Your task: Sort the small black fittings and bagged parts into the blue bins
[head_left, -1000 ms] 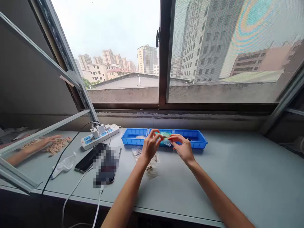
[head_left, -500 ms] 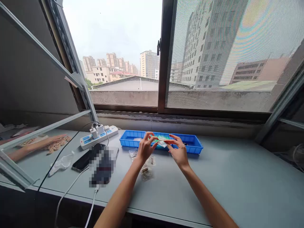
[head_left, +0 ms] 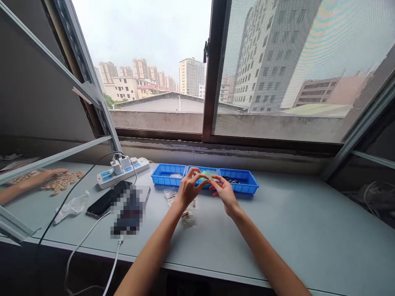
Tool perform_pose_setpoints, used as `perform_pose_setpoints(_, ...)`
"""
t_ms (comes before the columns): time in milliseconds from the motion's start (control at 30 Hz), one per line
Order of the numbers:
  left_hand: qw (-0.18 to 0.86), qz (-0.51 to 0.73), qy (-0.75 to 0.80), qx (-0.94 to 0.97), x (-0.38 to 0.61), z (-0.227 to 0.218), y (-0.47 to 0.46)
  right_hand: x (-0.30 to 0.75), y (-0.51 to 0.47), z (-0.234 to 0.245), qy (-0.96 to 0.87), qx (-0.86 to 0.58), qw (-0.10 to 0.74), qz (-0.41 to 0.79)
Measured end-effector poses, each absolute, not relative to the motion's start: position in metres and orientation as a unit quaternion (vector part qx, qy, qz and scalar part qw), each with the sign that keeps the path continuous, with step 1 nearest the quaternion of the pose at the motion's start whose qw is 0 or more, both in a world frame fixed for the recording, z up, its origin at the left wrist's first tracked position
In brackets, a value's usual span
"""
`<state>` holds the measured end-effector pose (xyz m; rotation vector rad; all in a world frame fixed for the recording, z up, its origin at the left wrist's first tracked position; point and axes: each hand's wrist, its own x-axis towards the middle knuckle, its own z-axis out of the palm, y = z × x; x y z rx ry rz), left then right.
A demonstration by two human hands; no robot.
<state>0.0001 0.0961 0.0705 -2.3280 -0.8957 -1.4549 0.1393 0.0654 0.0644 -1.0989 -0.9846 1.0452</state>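
Observation:
My left hand (head_left: 189, 190) and my right hand (head_left: 225, 194) meet above the middle blue bin, fingertips pinched close together. Between them is a small clear plastic bag, now mostly hidden by the fingers. Behind the hands, the middle blue bin (head_left: 212, 169) holds something green and clear. To its left, a blue bin (head_left: 165, 181) has a whitish packet (head_left: 175, 175) inside. Dark small parts (head_left: 231, 180) lie in the right blue bin (head_left: 249, 188). Below my left wrist, several small clear bags (head_left: 188, 220) with little metal-looking pieces lie on the table.
A white power strip (head_left: 123, 172) with plugs, a dark phone (head_left: 100, 205), a blurred-out device with a white cable (head_left: 115, 257) and crumpled white plastic (head_left: 72, 206) lie left. Beyond the metal frame (head_left: 80, 154), another person's hand (head_left: 51, 173) touches small tan pieces (head_left: 63, 183).
My hands have drawn closer together, and the clear bag that showed between them is now largely covered by fingers. The camera view has shifted slightly. The other person's hand has moved a little.

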Motion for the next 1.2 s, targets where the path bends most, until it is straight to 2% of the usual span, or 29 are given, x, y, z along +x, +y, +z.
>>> perform_pose_setpoints(100, 0.129, -0.507, -0.309, -0.794, -0.001, 0.070, 0.098, 0.139, 0.065, 0.064, -0.471, -0.474, 0.617, 0.414)
perform_pose_setpoints(267, 0.125, -0.503, -0.318, -0.794, -0.004, 0.069, 0.102, 0.142, 0.063, 0.065, -0.555, -0.456, 0.644, 0.264)
perform_pose_setpoints(433, 0.129, -0.508, -0.326, -0.787, -0.006, 0.066, 0.101, 0.149, 0.059, 0.064, -0.633, -0.443, 0.631, 0.070)
perform_pose_setpoints(567, 0.149, -0.533, -0.331, -0.764, -0.005, 0.068, 0.097, 0.153, 0.061, 0.061, -0.628, -0.453, 0.633, 0.001)
perform_pose_setpoints(733, 0.171, -0.539, -0.304, -0.767, -0.005, 0.074, 0.094, 0.149, 0.062, 0.062, -0.608, -0.453, 0.653, 0.002)
perform_pose_setpoints(933, 0.148, -0.556, -0.312, -0.756, -0.002, 0.076, 0.092, 0.143, 0.055, 0.071, -0.587, -0.441, 0.676, 0.065)
perform_pose_setpoints(1200, 0.143, -0.564, -0.339, -0.739, 0.001, 0.075, 0.093, 0.139, 0.057, 0.070, -0.537, -0.457, 0.678, 0.210)
